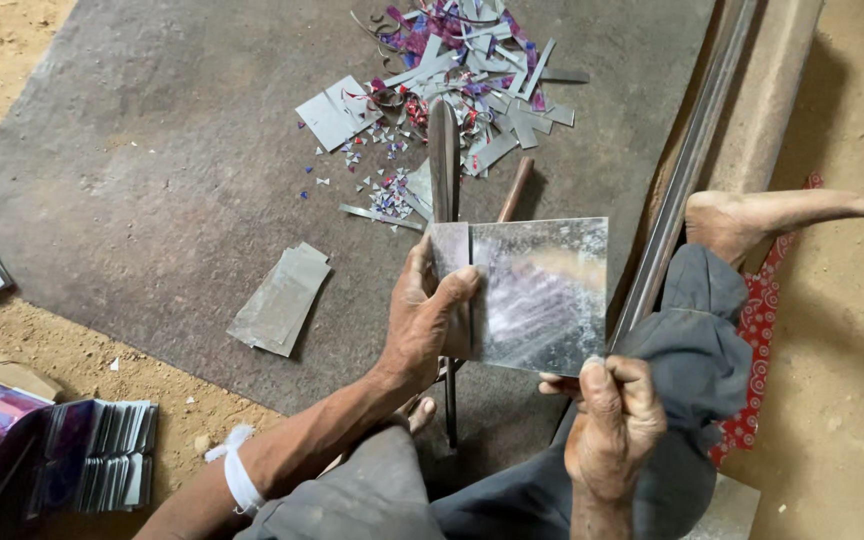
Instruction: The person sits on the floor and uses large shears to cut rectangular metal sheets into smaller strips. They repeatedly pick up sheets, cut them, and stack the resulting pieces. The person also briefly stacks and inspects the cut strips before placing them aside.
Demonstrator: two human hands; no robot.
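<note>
- Shiny, scratched square sheet of silver metal [542, 295] sits at the centre of the view, held upright-tilted between two bare hands above a dark grey floor mat [172, 170].
- Left hand [422, 325] grips the sheet's left edge, thumb pressed across its face and fingers [414, 270] curled behind it.
- Right hand [612, 425] pinches the sheet's near right corner, fingers clenched on the edge.
- Long upright metal shears [443, 160] stand just beyond the sheet's left edge, with a thin wooden handle [515, 190] angled beside them.
- Far behind lies a pile of silver, purple and red metal scraps [462, 80] scattered on the mat.
- Small flat stack of dull grey metal pieces [280, 298] rests on the mat to the left of the hands.
- Near left, on sandy ground, stands a row of cut metal rectangles [102, 455].
- Bare foot [782, 215] stretches out on the right, beside a long metal rail [692, 160].
</note>
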